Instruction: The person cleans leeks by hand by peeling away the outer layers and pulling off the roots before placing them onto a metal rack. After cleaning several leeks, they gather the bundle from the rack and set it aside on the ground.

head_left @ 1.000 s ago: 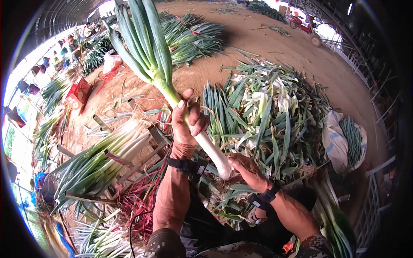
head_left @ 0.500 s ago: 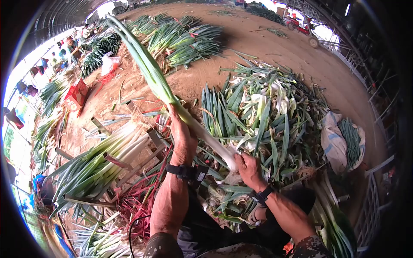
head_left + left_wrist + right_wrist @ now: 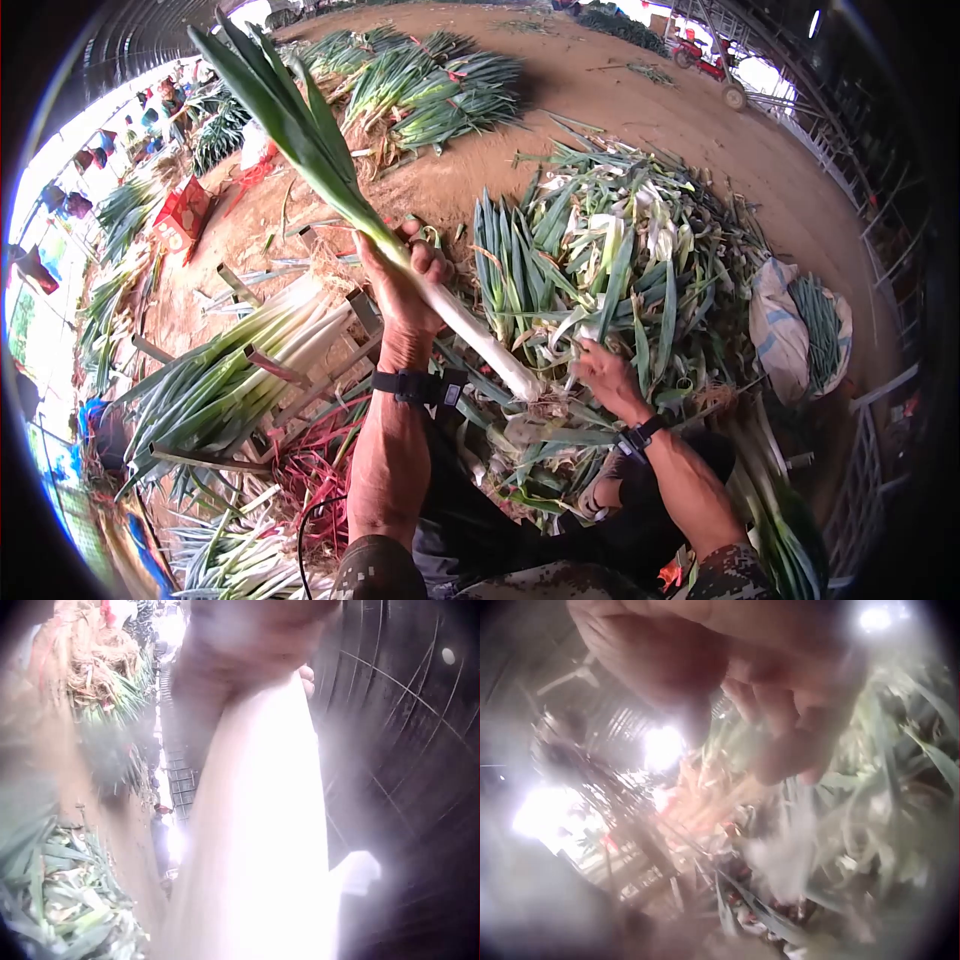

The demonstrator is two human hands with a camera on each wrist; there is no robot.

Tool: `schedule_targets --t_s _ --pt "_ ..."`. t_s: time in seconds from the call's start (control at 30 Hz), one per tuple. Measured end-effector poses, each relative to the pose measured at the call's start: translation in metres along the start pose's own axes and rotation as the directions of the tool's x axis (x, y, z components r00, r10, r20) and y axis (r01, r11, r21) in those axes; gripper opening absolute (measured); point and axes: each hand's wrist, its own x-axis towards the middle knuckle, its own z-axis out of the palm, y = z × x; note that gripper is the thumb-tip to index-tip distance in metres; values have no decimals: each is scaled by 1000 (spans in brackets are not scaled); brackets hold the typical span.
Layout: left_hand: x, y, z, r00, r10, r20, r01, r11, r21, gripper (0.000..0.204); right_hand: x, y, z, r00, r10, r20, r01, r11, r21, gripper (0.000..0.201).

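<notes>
A long green onion (image 3: 465, 320) slants across the head view, leafy top up to the left and white root end down to the right. My left hand (image 3: 405, 280) grips it around the middle of its stalk; in the left wrist view the white stalk (image 3: 262, 825) runs down from the fingers. Beside the root end, apart from it, is my right hand (image 3: 605, 375), blurred, over the leaf heap. In the right wrist view its thumb and loosely bent fingers (image 3: 795, 746) stand apart. A pale, blurred scrap (image 3: 784, 855) shows below them.
A heap of stripped leaves (image 3: 630, 260) lies ahead. To the left, a rack (image 3: 270, 370) holds several green onions, with red straps (image 3: 315, 480) beside it. Bundles (image 3: 440, 90) lie farther back; a white sack (image 3: 780, 320) stands at right.
My right hand pinched the root end, pulled there, and has moved off it to the right. The green onion stays in my left hand, its leafy top now swung farther left.
</notes>
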Motion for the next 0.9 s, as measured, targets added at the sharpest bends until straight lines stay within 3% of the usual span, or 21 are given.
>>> schedule_targets --t_s 0.03,0.07,0.13,0.2,0.23,0.33,0.37,0.47,0.5,0.6,0.7,0.73,0.8,0.87,0.9 --pt "0 -2 3 998 3 -58 -1 999 40 67 9 -13 4 984 -156 -88 174 950 261 57" --pt "1 -4 5 993 7 -116 2 997 79 67 11 -24 2 981 -188 -53 196 942 272 56" --pt "-2 -8 13 990 -9 -139 23 995 96 67 2 -100 -13 969 -246 17 231 928 293 52" --pt "-6 -13 18 989 -22 -148 38 994 103 67 2 -112 4 928 -370 40 359 919 161 42" --pt "-7 -14 19 988 -26 -155 44 993 109 67 7 -109 22 907 -410 -97 422 881 215 32" --pt "-8 -17 20 991 -39 -130 51 995 91 67 2 -109 22 971 -217 -104 233 956 181 26" --pt "-6 -18 21 984 -37 -177 53 994 91 68 5 -97 28 960 -239 -148 268 937 222 25" --pt "-5 -19 16 998 -59 -16 60 998 35 71 1 -106 21 996 -10 -88 45 915 402 27" --pt "-4 -17 14 983 -90 161 98 994 -46 72 0 -108 18 998 1 -69 31 887 460 27" --pt "-2 -17 15 890 -77 449 157 977 -144 73 -8 -111 14 980 123 157 -198 714 672 27" --pt "-9 -15 25 958 -91 273 109 993 -51 80 -9 -106 21 986 107 125 -165 624 764 26" --pt "-8 -19 24 986 -112 121 112 994 9 83 -7 -100 25 990 116 78 -132 591 796 26" --pt "-6 -24 25 983 -136 -123 146 987 73 86 -1 -83 33 990 140 -17 -60 525 849 26" --pt "0 -28 20 959 -57 -278 88 991 100 77 1 -61 37 967 256 3 -116 428 896 23" --pt "2 -29 16 960 -57 -275 83 993 83 75 0 -65 32 962 273 20 -119 352 928 22"
